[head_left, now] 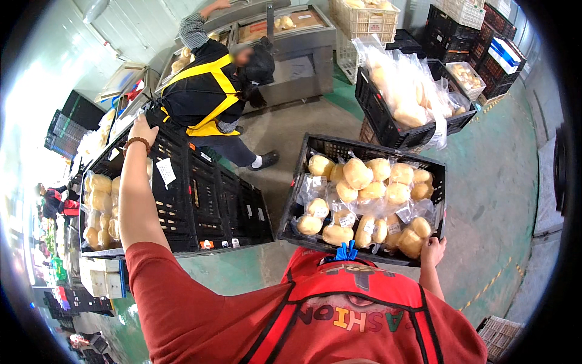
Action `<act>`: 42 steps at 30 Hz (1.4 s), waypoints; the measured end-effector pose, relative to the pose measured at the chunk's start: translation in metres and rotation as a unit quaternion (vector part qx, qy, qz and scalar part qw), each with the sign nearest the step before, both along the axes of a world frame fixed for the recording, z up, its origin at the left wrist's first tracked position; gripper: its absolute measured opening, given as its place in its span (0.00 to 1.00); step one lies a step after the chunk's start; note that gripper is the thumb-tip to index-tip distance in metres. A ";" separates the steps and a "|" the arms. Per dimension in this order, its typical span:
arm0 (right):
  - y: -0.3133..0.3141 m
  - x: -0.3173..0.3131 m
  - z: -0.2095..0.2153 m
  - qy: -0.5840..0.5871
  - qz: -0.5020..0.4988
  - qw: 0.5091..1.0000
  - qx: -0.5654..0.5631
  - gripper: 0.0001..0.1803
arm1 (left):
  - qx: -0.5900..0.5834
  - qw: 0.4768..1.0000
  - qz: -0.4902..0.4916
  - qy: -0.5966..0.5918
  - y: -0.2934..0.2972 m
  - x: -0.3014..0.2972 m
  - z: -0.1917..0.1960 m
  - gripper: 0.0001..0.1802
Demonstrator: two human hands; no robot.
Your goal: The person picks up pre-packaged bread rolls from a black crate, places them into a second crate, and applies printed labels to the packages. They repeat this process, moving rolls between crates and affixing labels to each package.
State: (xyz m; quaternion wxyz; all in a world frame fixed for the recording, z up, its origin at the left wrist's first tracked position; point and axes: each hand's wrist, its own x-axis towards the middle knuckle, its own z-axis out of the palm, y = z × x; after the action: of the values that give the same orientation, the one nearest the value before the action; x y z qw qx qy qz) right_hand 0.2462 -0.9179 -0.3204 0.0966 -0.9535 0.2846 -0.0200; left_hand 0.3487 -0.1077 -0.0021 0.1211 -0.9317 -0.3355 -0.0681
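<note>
In front of me is a black plastic crate (295, 225) filled with clear bags of pale yellow, potato-like produce (357, 174); several bags bear white labels. My right hand (431, 252) grips this crate's near right corner, its fingers at the rim. My left arm reaches out to the far left, where my left hand (142, 131) is closed over the top edge of a stack of black crates (195, 193). Similar bagged produce (102, 209) shows in a crate on the left of that stack. The left fingertips are partly hidden.
A co-worker in a yellow-strapped apron (206, 91) bends beside the left stack, near a metal machine (297, 60). Another black crate (388, 124) of bagged produce stands beyond mine at the right. More crates (448, 36) pile up behind it. The floor (479, 200) is green and grey.
</note>
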 end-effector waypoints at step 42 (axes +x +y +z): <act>0.003 -0.001 -0.005 0.010 -0.021 1.000 -0.019 0.11 | -0.411 0.355 -0.768 0.340 -0.302 -0.122 0.114 0.37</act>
State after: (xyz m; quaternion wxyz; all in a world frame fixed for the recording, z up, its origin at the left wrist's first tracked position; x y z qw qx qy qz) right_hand 0.2450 -0.9153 -0.3250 0.0754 -0.9493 0.3047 -0.0177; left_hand 0.2264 -0.4098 0.1121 -0.2782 -0.6611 0.6097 0.3374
